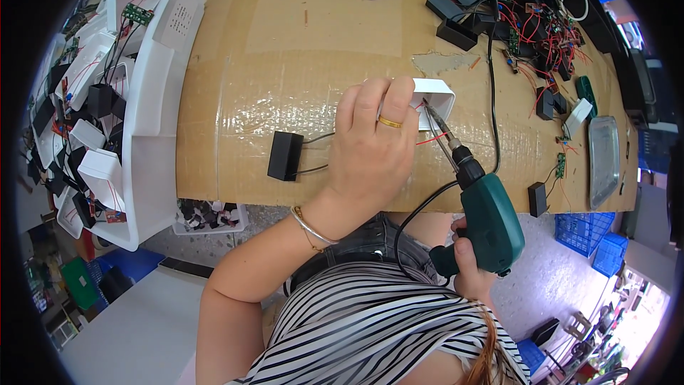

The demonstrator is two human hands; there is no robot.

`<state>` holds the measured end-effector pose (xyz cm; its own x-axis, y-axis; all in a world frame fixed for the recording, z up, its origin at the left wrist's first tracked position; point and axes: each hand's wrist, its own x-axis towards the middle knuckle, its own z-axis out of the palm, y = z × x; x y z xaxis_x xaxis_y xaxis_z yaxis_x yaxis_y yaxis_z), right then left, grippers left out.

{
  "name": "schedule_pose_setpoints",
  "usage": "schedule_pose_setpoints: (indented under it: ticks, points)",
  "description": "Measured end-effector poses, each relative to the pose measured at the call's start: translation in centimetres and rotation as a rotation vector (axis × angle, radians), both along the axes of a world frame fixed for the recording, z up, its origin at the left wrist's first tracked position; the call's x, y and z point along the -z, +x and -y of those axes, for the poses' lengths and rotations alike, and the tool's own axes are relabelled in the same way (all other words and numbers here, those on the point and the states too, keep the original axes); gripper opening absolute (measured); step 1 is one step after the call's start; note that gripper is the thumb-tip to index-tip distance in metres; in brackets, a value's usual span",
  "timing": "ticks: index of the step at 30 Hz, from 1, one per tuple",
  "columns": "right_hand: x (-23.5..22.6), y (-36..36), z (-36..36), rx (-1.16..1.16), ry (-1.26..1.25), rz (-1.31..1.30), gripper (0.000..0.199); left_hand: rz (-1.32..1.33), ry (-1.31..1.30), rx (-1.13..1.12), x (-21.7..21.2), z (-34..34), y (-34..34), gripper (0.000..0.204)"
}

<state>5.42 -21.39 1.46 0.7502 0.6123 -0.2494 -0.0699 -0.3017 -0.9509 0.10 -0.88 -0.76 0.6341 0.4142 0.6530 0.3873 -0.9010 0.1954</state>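
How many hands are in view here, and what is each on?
2: the left hand grips the white casing; the right hand holds the green corded tool, its tip at that casing's opening. No others show.

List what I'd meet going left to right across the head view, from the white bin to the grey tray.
White bin → black box with two dark leads → left hand → green power tool body → smaller black box → grey tray.
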Motion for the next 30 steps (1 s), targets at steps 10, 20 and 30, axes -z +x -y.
schedule_pose_setpoints:
  ticks: [10, 20, 30]
  points:
    - [0.16, -0.04, -0.07, 0.009, 0.014, 0.019, 0.049, 0.007, 0.01, -0.003, 0.15, 0.02, 0.08, 0.013]
    - [-0.24, -0.19, -0.11, 0.022, 0.006, -0.002, 0.055, 0.004, -0.01, -0.003, 0.08, 0.06, 0.03, 0.014]
    - [-0.12, -0.27, 0.34, 0.033, 0.018, -0.051, 0.06, 0.002, -0.005, -0.008, 0.11, 0.1, 0.03, 0.014]
